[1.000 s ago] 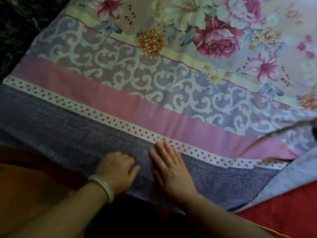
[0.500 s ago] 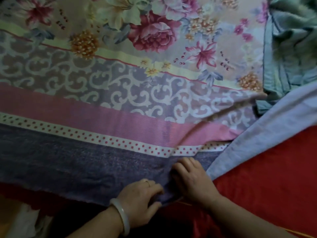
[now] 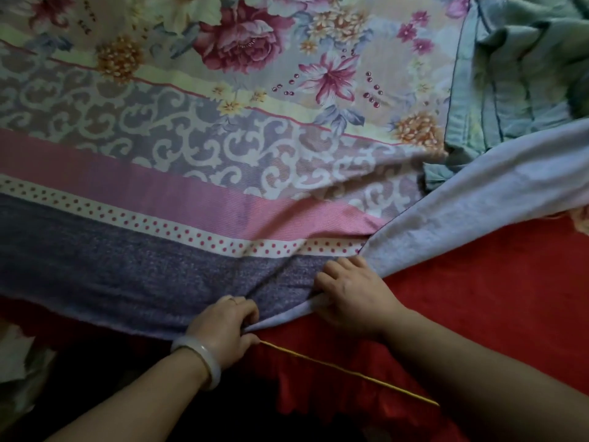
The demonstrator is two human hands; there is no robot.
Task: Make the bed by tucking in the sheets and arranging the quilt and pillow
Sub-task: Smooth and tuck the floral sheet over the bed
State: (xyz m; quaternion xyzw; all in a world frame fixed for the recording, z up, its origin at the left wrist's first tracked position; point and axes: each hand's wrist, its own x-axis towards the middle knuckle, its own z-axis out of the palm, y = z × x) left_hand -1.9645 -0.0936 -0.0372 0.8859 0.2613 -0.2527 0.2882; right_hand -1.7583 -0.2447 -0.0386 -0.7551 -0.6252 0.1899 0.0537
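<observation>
A floral sheet [image 3: 223, 173] with purple, pink and dotted bands covers most of the bed. Its corner is folded back at the right, showing a pale lilac underside [image 3: 471, 199]. My left hand [image 3: 223, 330], with a pale bangle on the wrist, pinches the sheet's near purple hem. My right hand [image 3: 350, 288] grips the same hem just to the right, where the fold begins. Under the fold lies the red mattress cover [image 3: 478, 298] with a yellow piping line. A crumpled teal quilt [image 3: 516, 74] lies at the top right. No pillow is in view.
The bed's near edge runs along the bottom, with a red ruffled skirt [image 3: 334, 397] hanging below the piping. Dark floor lies under my forearms, and something pale [image 3: 16, 355] shows at the lower left.
My view and both hands have shifted right along the hem to the folded corner. My hands went from lying flat on the purple band to gripping its edge.
</observation>
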